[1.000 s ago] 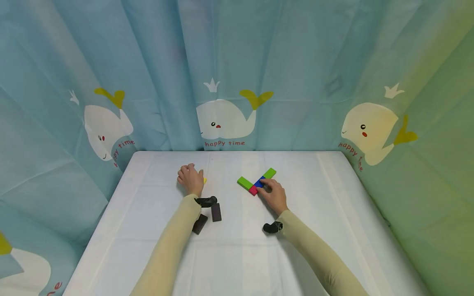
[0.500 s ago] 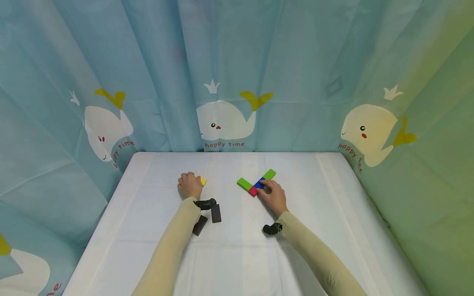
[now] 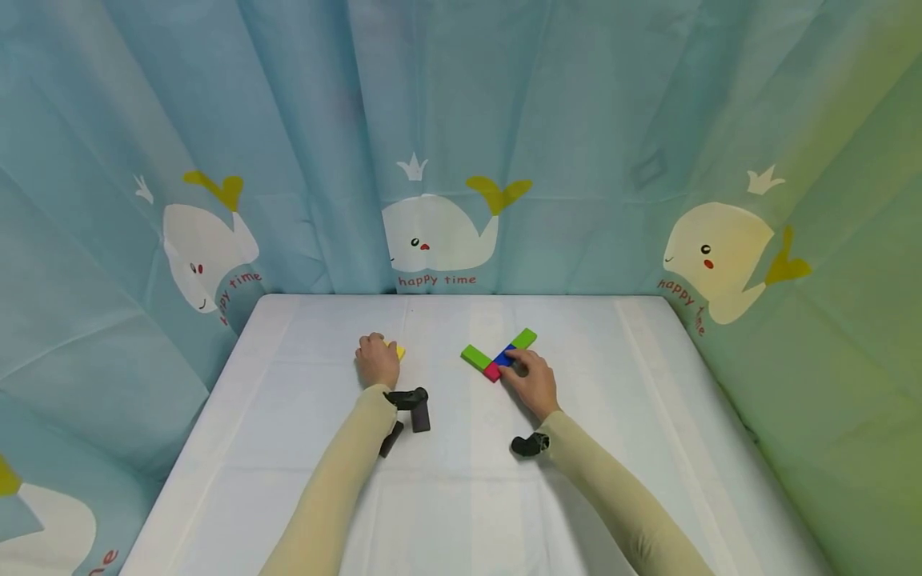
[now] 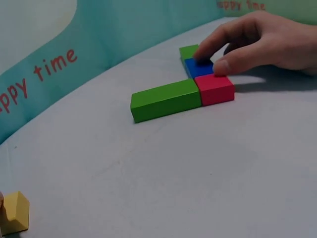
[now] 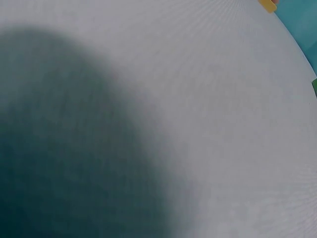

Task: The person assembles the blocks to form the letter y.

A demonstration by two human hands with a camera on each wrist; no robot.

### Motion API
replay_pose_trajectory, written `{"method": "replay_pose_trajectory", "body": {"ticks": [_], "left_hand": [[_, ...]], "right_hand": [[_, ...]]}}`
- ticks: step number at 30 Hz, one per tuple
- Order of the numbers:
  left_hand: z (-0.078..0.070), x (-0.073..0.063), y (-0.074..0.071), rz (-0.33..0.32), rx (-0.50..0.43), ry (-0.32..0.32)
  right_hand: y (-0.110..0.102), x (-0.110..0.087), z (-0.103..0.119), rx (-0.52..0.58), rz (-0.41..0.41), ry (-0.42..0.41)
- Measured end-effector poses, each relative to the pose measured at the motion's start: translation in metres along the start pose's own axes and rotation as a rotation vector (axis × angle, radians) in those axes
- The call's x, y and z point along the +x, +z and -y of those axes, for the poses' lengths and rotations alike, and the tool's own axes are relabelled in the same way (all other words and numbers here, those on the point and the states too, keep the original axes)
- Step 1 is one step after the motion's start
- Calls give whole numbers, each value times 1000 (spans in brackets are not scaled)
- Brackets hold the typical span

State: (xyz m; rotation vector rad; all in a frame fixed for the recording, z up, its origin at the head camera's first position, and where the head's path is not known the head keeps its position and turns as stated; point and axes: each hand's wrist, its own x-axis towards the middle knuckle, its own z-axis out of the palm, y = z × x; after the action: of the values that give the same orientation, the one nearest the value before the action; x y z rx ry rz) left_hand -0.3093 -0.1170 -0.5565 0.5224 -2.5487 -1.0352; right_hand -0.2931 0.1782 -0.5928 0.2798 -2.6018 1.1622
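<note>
On the table's left side, my left hand grips a yellow block, most of it hidden under the fingers. The block's end shows at the lower left of the left wrist view. My right hand holds a blue block with curved index finger and thumb, the thumb tip also at the edge of a red block. Red joins blue and a long green block at a corner. A second green block continues beyond the blue one, making a V shape.
Two dark blocks lie near the left wrist, one partly covered by the sleeve. Each wrist carries a black camera mount. A white cloth covers the table, and a blue whale-print curtain hangs around its edges.
My left hand first drew back toward me, then shifted a little right, the yellow block moving slightly right with it. The right hand and the V of blocks stay in place.
</note>
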Motion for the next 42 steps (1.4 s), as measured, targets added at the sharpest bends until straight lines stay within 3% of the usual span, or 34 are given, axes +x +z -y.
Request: {"method": "replay_pose_trajectory", "body": {"ticks": [5,12,18,23,29,34,42], "left_hand": [[-8,-4,5,72,-94,-5],[-16,-7,18,241,-61,77],[-21,-9,23,319,-57,112],[-25,-10,24,338,-40,104],[-28,-11,28,296,-90,89],[-30,-10,36,282,-156,127],[-41,-15,46,274,-170,172]], "right_hand": [[0,-1,0,5,-1,-8],[0,-1,-1,18,6,8],[0,-1,-1,20,8,5],[0,-1,-1,10,3,1],[-2,-1,2,12,7,4],[-3,-1,3,6,17,10],[-3,-1,2,6,16,8]]}}
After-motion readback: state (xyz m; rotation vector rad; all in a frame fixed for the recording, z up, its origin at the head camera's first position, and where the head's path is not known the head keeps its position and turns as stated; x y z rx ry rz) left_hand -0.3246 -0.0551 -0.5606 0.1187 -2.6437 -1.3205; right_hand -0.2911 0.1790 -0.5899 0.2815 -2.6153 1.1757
